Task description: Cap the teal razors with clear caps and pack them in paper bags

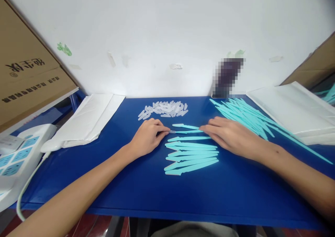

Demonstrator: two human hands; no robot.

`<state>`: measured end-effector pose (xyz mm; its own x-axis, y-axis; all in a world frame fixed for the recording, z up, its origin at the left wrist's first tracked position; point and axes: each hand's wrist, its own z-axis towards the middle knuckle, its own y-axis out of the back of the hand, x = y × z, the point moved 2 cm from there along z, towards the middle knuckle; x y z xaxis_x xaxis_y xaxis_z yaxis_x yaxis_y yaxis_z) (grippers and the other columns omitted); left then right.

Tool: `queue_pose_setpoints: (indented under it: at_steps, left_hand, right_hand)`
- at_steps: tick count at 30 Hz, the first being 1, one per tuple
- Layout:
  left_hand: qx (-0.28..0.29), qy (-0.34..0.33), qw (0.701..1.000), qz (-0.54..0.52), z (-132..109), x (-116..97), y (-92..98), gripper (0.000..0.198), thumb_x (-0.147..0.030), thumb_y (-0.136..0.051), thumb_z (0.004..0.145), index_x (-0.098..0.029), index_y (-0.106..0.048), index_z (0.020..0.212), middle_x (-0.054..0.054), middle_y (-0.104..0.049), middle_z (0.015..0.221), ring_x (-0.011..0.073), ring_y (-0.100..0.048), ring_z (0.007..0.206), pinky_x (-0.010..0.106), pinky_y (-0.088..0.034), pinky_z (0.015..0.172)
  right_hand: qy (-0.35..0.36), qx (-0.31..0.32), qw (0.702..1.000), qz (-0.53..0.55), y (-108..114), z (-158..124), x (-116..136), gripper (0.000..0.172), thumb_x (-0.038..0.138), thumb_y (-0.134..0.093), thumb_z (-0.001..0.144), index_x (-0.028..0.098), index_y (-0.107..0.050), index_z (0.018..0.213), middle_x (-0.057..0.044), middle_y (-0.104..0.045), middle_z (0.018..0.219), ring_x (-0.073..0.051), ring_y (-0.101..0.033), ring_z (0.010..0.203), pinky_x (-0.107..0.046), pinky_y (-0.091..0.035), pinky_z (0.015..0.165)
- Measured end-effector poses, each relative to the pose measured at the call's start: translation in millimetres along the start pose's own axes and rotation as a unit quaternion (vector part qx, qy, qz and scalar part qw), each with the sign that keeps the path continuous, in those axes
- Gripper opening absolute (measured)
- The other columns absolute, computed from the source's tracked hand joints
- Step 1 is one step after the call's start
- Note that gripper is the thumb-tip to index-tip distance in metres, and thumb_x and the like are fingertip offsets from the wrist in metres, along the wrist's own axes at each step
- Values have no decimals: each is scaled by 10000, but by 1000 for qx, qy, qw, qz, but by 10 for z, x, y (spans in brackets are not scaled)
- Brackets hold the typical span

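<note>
My left hand (149,136) pinches a small clear plastic blade cap (172,131) between thumb and fingertips. The cap is at the head end of a turquoise eyebrow razor (186,131); I cannot tell how far it is on. My right hand (227,134) grips that razor by its handle end. Just beyond it lies another turquoise razor (184,126). On the near side, several turquoise razors (195,157) lie in a column, heads to the left. A heap of clear caps (169,108) lies beyond my left hand, and a pile of loose turquoise razors (242,115) beyond my right.
A blue table (199,198) carries everything, with a white wall (162,38) behind. To the left are a white plastic package (89,120), a power strip (22,153) with a cable, and a cardboard box (28,66). White packaging (293,108) lies at the right.
</note>
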<state>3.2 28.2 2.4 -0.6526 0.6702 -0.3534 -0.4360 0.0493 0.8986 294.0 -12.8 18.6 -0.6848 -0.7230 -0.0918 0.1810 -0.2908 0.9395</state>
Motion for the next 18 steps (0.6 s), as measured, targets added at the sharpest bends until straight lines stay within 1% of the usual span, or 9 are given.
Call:
queue_pose_setpoints:
  at_steps: [3, 7, 9, 11, 13, 15, 16, 17, 18]
  left_hand:
    - [-1, -15, 1000, -5, 43, -24, -43, 235, -206, -603, 1027, -224, -814, 1130, 67, -741, 1002, 228, -640, 908, 386, -482, 827]
    - [-9, -48, 998, 26, 76, -42, -86, 235, -227, -587, 1041, -206, -798, 1143, 64, -761, 1012, 247, -650, 953, 438, -469, 913]
    - [-28, -49, 998, 37, 69, -10, -66, 287, -280, -546, 1065, -189, -753, 1241, 79, -765, 1096, 265, -648, 1028, 457, -473, 948]
    - [-40, -40, 997, 52, 58, 40, -28, 365, -327, -493, 1084, -171, -684, 1353, 112, -720, 1285, 298, -614, 1185, 493, -460, 1021]
    - [-23, -27, 997, 67, 53, 87, 1, 447, -389, -466, 1086, -172, -600, 1454, 128, -600, 1494, 349, -500, 1385, 563, -391, 1127]
    - [23, -12, 998, 61, 55, 118, 7, 531, -453, -438, 1087, -188, -497, 1543, 116, -489, 1609, 377, -361, 1513, 624, -304, 1190]
    - [41, -6, 998, 55, 56, 126, 5, 546, -463, -418, 1091, -194, -467, 1563, 109, -473, 1622, 377, -325, 1537, 639, -275, 1203]
    - [49, -4, 998, 49, 57, 128, 3, 535, -452, -403, 1095, -195, -467, 1560, 106, -491, 1610, 371, -329, 1536, 640, -270, 1205]
    - [45, -5, 998, 47, 56, 129, 3, 504, -426, -401, 1095, -192, -504, 1530, 108, -536, 1571, 362, -372, 1508, 628, -287, 1195]
  right_hand:
    - [14, -5, 999, -35, -24, 72, 101, 283, 151, -454, 1032, 138, -733, 1074, -78, -659, 815, -207, -586, 721, -326, -421, 651]
    - [13, -6, 997, -73, -42, 145, 197, 253, 107, -493, 1000, 132, -739, 1057, -74, -662, 816, -206, -575, 724, -334, -416, 670]
    - [7, -10, 997, -83, -33, 120, 173, 243, 137, -515, 1007, 135, -742, 1092, -78, -675, 832, -217, -589, 757, -342, -425, 694]
    - [-3, -15, 996, -85, -21, 67, 115, 254, 177, -512, 1025, 138, -744, 1120, -92, -698, 880, -230, -606, 796, -353, -435, 713]
    - [-11, -26, 997, -75, -11, 14, 61, 280, 217, -496, 1044, 137, -744, 1145, -120, -722, 1001, -248, -631, 879, -370, -453, 753]
    - [-5, -28, 999, -45, -9, -20, 43, 297, 239, -482, 1056, 148, -753, 1138, -133, -721, 1105, -254, -642, 948, -382, -469, 794]
    - [5, -24, 999, -26, -12, -30, 48, 299, 242, -481, 1057, 159, -761, 1122, -129, -720, 1118, -251, -645, 962, -383, -474, 808]
    - [18, -17, 1000, -8, -16, -36, 61, 298, 242, -484, 1056, 171, -769, 1105, -120, -723, 1103, -245, -647, 960, -382, -478, 816]
    - [30, -7, 1000, 6, -20, -39, 76, 296, 239, -487, 1055, 184, -776, 1089, -109, -726, 1079, -236, -649, 946, -378, -481, 818]
